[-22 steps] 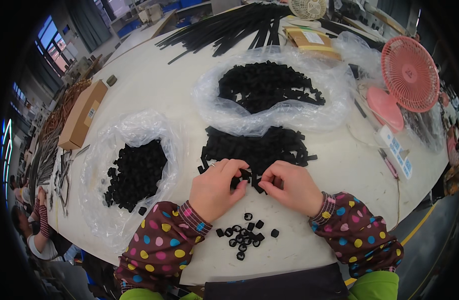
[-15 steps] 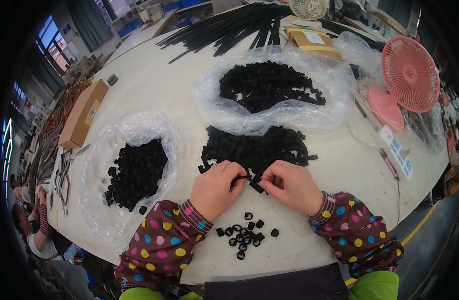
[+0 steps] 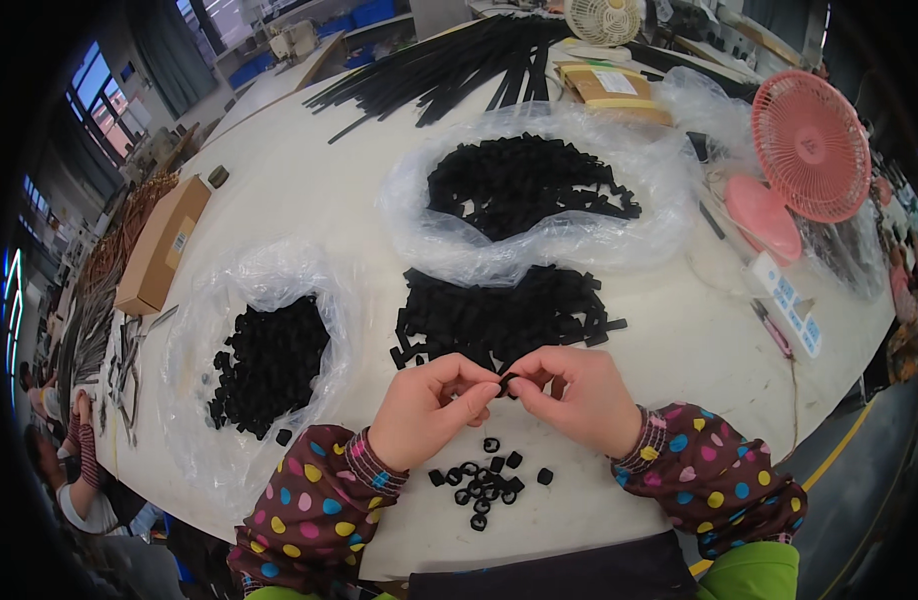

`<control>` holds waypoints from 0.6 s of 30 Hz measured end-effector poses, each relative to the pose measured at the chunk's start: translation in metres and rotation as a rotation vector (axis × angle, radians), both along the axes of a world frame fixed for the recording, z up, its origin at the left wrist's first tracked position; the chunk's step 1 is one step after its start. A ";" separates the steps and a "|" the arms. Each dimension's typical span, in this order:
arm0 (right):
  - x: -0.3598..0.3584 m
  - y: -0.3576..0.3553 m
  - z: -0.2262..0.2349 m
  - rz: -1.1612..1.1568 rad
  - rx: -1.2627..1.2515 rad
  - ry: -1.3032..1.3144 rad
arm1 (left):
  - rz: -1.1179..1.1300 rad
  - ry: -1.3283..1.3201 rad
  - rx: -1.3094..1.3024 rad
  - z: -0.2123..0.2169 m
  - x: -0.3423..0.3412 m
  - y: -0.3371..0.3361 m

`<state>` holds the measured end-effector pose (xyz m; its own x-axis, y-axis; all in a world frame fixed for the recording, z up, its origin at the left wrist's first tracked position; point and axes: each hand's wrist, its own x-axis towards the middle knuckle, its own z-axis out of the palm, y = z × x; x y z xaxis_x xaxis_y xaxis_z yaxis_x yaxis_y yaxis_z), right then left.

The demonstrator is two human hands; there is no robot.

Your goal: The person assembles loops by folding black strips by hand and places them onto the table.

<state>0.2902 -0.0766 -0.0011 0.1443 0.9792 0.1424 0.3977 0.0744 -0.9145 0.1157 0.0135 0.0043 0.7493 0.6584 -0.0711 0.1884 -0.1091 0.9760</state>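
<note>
My left hand (image 3: 427,408) and my right hand (image 3: 582,398) meet at the middle of the table, fingertips pinched together on a small black strip (image 3: 506,382). Most of that strip is hidden by the fingers. Just beyond them lies a loose heap of short black strips (image 3: 499,315). Nearer me, below the hands, several small black loops (image 3: 484,487) are scattered, some standing with their round openings showing. To the left, a clear plastic bag (image 3: 199,440) lies spread with a pile of small black pieces (image 3: 271,365) in it.
Beyond the heap, another clear plastic bag (image 3: 419,245) holds more black strips (image 3: 524,180). Long black strips (image 3: 449,75) lie at the far edge. A pink fan (image 3: 811,145) and a white power strip (image 3: 785,303) are on the right, a cardboard box (image 3: 164,245) on the left.
My hands have come closer together and drawn slightly back toward me, away from the heap. The small black strip is now pinched between both sets of fingertips.
</note>
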 end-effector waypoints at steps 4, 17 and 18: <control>-0.001 0.001 -0.005 -0.012 0.349 -0.237 | -0.099 -0.045 -0.378 0.002 -0.005 0.006; 0.000 -0.003 -0.002 -0.021 0.411 -0.300 | -0.145 -0.068 -0.518 0.001 -0.009 0.011; 0.001 -0.003 -0.001 -0.021 0.412 -0.300 | -0.144 -0.069 -0.516 0.000 -0.009 0.011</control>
<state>0.2907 -0.0799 -0.0020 0.0564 0.8302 0.5546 0.6436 0.3945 -0.6559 0.1070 0.0243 0.0046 0.8438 0.4410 -0.3059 0.1408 0.3681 0.9191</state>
